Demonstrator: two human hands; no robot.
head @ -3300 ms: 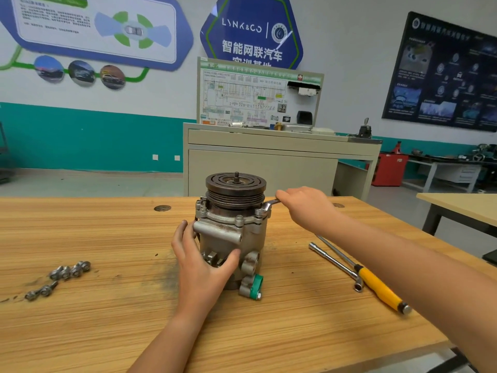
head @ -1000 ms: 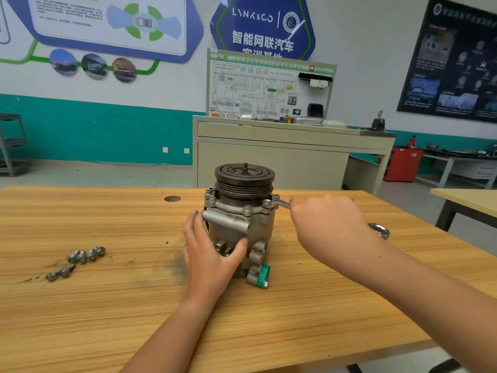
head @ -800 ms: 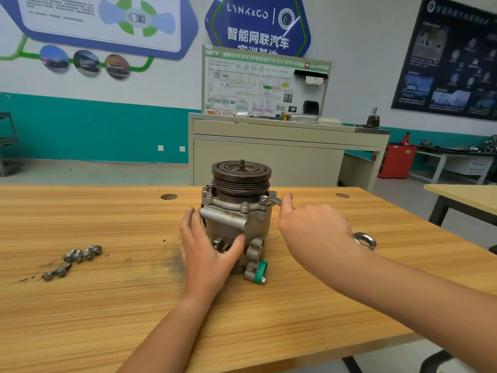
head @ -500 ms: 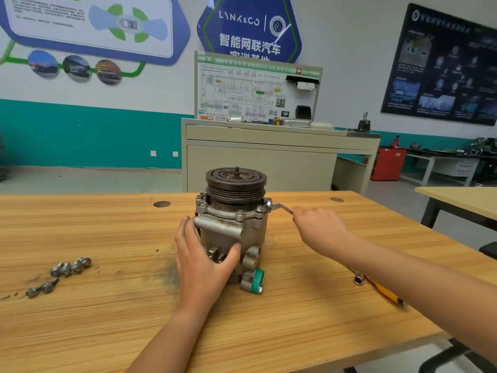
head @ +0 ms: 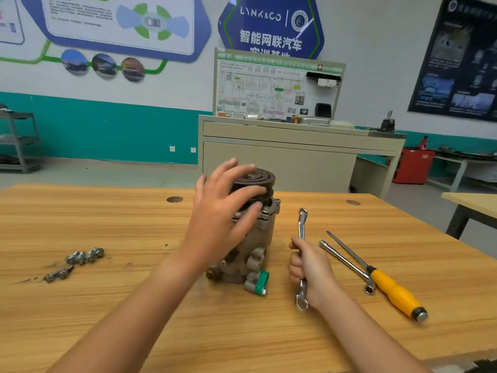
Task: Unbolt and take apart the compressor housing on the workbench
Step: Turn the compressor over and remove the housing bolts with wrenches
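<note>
The grey metal compressor (head: pixel 251 249) stands upright on the wooden workbench (head: pixel 188 332), its dark grooved pulley (head: pixel 259 181) on top and a green cap at its lower right foot. My left hand (head: pixel 223 211) is raised in front of the pulley with fingers spread, hiding the housing's left side; contact cannot be told. To the right of the compressor, my right hand (head: pixel 309 267) grips a silver ring spanner (head: pixel 302 232) by its shaft, clear of the compressor's bolts.
Several loose bolts (head: pixel 76 261) lie on the bench at the left. An L-shaped socket wrench (head: pixel 347 265) and a yellow-handled screwdriver (head: pixel 390 289) lie to the right of my right hand. A beige cabinet stands behind the bench.
My right hand pulled the spanner off the top bolt and drew it back to the right of the compressor. My left hand left the housing's side and rose to the pulley.
</note>
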